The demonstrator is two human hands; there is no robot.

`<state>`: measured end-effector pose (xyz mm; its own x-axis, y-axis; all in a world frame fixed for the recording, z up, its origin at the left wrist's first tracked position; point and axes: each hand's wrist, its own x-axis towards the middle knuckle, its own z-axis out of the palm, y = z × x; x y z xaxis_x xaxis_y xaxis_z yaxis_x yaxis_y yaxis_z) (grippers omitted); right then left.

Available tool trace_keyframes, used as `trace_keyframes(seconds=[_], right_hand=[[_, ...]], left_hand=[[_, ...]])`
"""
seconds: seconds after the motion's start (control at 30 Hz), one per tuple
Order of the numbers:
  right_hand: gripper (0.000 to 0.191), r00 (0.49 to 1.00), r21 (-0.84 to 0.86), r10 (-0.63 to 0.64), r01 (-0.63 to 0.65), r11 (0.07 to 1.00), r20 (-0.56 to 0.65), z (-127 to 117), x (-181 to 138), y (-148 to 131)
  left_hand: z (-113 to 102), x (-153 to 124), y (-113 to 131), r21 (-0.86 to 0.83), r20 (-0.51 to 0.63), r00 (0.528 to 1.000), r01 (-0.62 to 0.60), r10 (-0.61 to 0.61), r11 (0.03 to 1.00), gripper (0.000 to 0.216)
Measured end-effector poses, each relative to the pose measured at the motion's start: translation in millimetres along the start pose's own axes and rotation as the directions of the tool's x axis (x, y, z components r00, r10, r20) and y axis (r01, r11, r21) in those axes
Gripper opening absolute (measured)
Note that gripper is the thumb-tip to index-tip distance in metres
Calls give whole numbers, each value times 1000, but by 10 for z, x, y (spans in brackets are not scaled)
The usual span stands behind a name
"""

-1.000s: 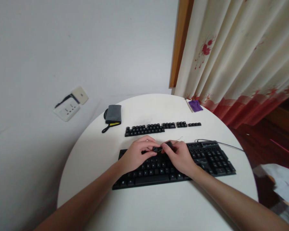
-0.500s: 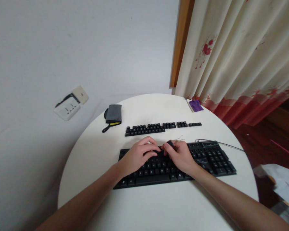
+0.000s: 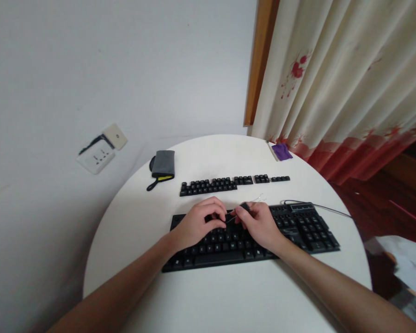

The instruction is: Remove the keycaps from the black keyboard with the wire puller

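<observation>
Step in hand, by look: close two-handed work with dark-handled wire tool [image 3: 245, 206], over far side of keyboard [image 3: 222, 259] on counter [image 3: 211, 298]. Right hand [image 3: 262, 225] pinches tool's handle, thin wires poking toward two o'clock. Left hand [image 3: 197, 223] curled near wire's eight-o'clock end; whether grasping anything, cannot tell. Loose keycaps [image 3: 208, 186] lined up at twelve o'clock. Next move likely calls for steady right pinch, precise left fingertips.

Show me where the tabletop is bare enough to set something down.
The round white table is bare in front of the black keyboard, between the forearms, and at the back between the gray pouch and purple cloth, behind the loose keycaps. It's crowded around the left hand and right hand.
</observation>
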<state>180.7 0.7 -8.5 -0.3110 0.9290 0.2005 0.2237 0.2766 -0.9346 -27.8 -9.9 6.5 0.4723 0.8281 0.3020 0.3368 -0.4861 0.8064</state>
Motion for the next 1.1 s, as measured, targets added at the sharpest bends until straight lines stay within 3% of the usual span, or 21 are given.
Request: trace_keyframes(seconds=[0.33, 0.43, 0.6, 0.77, 0.9, 1.0, 1.1], right_hand=[[34, 983, -91, -178, 181, 979, 41, -43, -14, -83], [21, 967, -125, -252, 253, 959, 26, -9, -51, -78], [17, 947, -187, -314, 320, 929, 65, 74, -142, -88], [17, 974, -338, -224, 218, 916, 19, 110, -156, -90], [25, 972, -361, -226, 189, 913, -62, 66, -92, -55], [30, 932, -305, -347, 300, 904, -110, 7, -63, -49], [39, 905, -287, -422, 390, 875, -59, -39, -69, -68]], left_hand=[[9, 6, -96, -232, -20, 988, 144, -152, 962, 8], [14, 18, -95, -208, -90, 980, 158, -180, 965, 8], [-2, 21, -64, -93, -219, 957, 173, -189, 981, 6], [-8, 3, -38, -13, -212, 967, 145, -144, 989, 7], [5, 5, -73, -202, -171, 963, 172, -208, 964, 10], [-1, 21, -90, -375, -135, 938, 249, -319, 893, 14], [-13, 30, -68, -427, -97, 921, 304, -378, 852, 19]])
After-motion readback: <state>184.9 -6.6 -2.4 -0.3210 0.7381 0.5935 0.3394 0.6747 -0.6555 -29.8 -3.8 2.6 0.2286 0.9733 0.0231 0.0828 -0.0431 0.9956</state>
